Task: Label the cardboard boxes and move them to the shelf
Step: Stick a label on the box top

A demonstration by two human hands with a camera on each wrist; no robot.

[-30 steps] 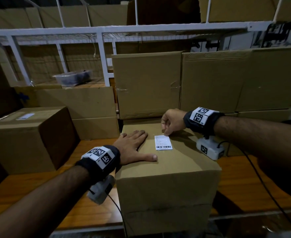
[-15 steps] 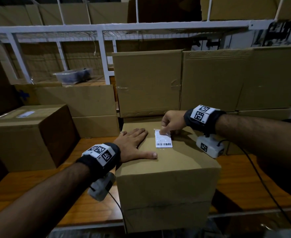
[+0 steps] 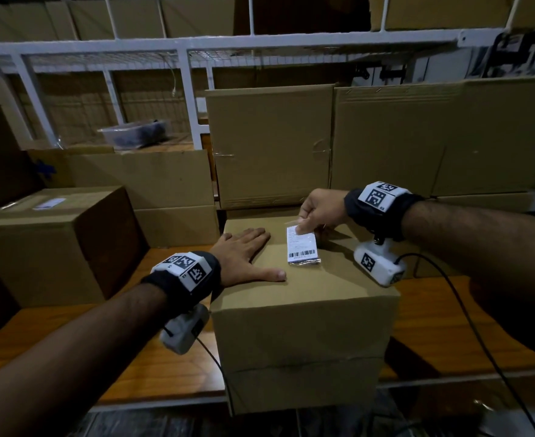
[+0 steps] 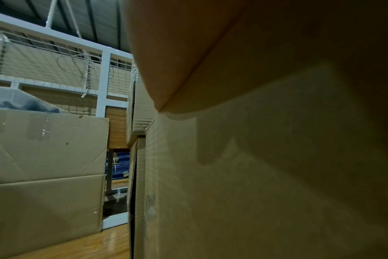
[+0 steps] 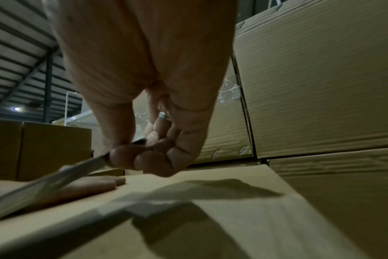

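Cardboard box: on wooden bench, centre. Barcode label: top edge pinched by right hand, lower end on box top; print illegible. Left hand: flat, fingers straight, on lid.

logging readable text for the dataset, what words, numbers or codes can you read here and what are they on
Barcode label, pinched at its top by the right hand over the front box: barcode bars show, print too small to read.
Label on the left box: too blurred to read.
Right wristband: square black-and-white marker codes; tiny characters beside them, unreadable.
Left wristband: marker codes only.
No brand names legible.
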